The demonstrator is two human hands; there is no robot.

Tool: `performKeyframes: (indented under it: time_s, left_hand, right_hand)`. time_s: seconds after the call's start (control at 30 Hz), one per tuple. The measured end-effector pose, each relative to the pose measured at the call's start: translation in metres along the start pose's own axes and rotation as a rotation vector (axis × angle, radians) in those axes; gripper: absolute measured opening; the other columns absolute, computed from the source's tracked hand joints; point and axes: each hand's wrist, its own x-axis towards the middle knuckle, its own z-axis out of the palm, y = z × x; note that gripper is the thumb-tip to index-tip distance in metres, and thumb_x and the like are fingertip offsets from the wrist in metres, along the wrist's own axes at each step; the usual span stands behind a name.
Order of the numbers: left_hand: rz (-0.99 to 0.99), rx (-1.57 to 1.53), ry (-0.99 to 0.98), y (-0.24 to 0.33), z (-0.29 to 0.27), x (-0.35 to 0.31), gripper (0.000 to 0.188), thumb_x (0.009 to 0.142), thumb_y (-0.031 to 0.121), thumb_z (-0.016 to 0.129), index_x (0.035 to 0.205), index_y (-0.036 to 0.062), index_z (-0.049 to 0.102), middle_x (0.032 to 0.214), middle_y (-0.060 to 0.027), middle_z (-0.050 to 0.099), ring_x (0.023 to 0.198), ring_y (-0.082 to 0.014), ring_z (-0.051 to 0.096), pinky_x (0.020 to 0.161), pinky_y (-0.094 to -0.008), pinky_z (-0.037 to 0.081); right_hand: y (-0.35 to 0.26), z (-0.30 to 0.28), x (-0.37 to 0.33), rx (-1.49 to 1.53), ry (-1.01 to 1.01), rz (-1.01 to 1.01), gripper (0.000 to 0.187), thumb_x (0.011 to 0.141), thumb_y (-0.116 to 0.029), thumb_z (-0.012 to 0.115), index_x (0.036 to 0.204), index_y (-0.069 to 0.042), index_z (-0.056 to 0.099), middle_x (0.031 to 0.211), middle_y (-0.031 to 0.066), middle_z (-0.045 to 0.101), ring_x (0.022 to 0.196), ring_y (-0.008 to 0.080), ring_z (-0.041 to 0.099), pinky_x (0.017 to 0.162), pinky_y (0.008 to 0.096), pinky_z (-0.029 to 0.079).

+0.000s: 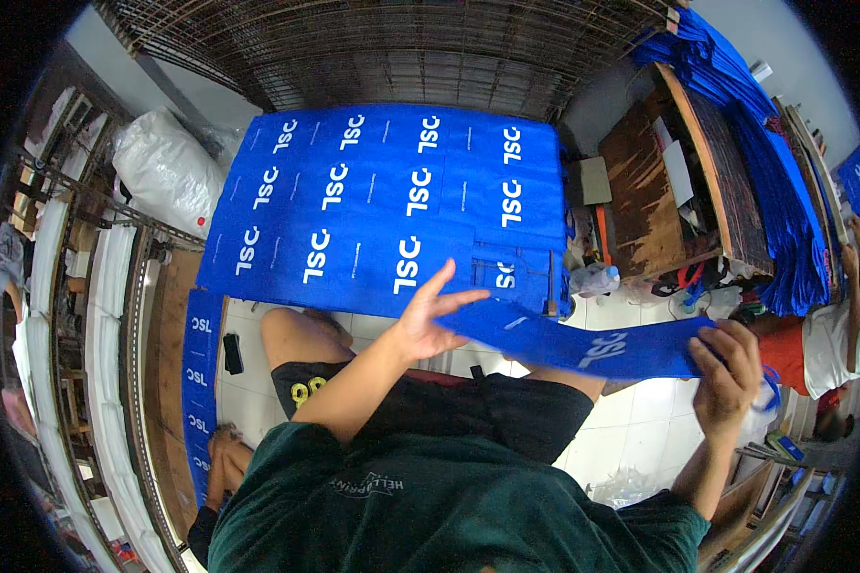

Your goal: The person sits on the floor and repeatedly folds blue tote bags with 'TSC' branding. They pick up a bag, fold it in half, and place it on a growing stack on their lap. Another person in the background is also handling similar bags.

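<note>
A blue fabric strip (pixel 554 339) with white printed lettering stretches between my hands in front of the worktable, slightly blurred. My right hand (pixel 726 372) grips its right end, fingers curled over the edge. At the strip's left end, my left hand (pixel 425 320) has its thumb and index finger spread apart; its lower fingers lie close to the fabric, and I cannot make out whether they touch it. Blue printed fabric (pixel 354 205) with repeated white lettering covers the worktable. A thin dark rectangular frame (pixel 475 272) lies on its near right corner, close to the strip.
Folded blue fabric (pixel 764 181) hangs over a wooden cabinet (pixel 712 153) at right. A bulging white sack (pixel 167 167) stands at left, beside racks of white stacks (pixel 115 334). A black phone (pixel 232 353) lies on the tiled floor. Another person (pixel 822 344) is at far right.
</note>
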Motion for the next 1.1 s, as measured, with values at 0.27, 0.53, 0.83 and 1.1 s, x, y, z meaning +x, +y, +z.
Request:
performKeyframes:
  time_s: [0.27, 0.53, 0.83, 1.1]
  left_hand:
    - [0.223, 0.472, 0.428, 0.018, -0.031, 0.004, 0.06, 0.072, 0.004, 0.061, 0.127, 0.0068, 0.038, 0.114, -0.0115, 0.051, 0.101, -0.0225, 0.053, 0.089, -0.0315, 0.039]
    - [0.627, 0.936, 0.436, 0.049, -0.099, 0.047, 0.037, 0.075, 0.002, 0.062, 0.111, 0.0089, 0.059, 0.109, -0.0056, 0.058, 0.094, -0.0146, 0.054, 0.083, -0.0281, 0.042]
    - [0.444, 1.837, 0.839, -0.003, -0.22, 0.095, 0.045, 0.065, 0.008, 0.062, 0.109, 0.0038, 0.059, 0.111, -0.0206, 0.054, 0.095, -0.0314, 0.057, 0.084, -0.0361, 0.047]
    - [0.459, 1.836, 0.947, -0.012, -0.211, 0.09, 0.042, 0.065, 0.007, 0.06, 0.107, 0.0022, 0.059, 0.104, -0.0199, 0.056, 0.095, -0.0333, 0.056, 0.084, -0.0395, 0.047]
  right_hand:
    - [0.035, 0.119, -0.021, 0.392, -0.169, 0.218, 0.034, 0.056, 0.009, 0.054, 0.087, -0.002, 0.063, 0.086, 0.0123, 0.061, 0.085, 0.0303, 0.056, 0.075, 0.0363, 0.046]
    - [0.045, 0.238, -0.085, 0.25, -0.002, 0.196, 0.039, 0.055, 0.009, 0.057, 0.09, -0.006, 0.064, 0.092, 0.0118, 0.058, 0.091, 0.0302, 0.053, 0.081, 0.0399, 0.044]
    - [0.016, 0.372, -0.167, 0.212, -0.546, 0.356, 0.025, 0.064, -0.002, 0.058, 0.086, -0.006, 0.068, 0.091, 0.0078, 0.059, 0.092, 0.0263, 0.053, 0.079, 0.0348, 0.048]
    - [0.014, 0.374, -0.169, 0.285, -0.618, 0.409, 0.028, 0.064, -0.004, 0.06, 0.09, -0.005, 0.066, 0.094, 0.0105, 0.058, 0.094, 0.0285, 0.051, 0.083, 0.0363, 0.045]
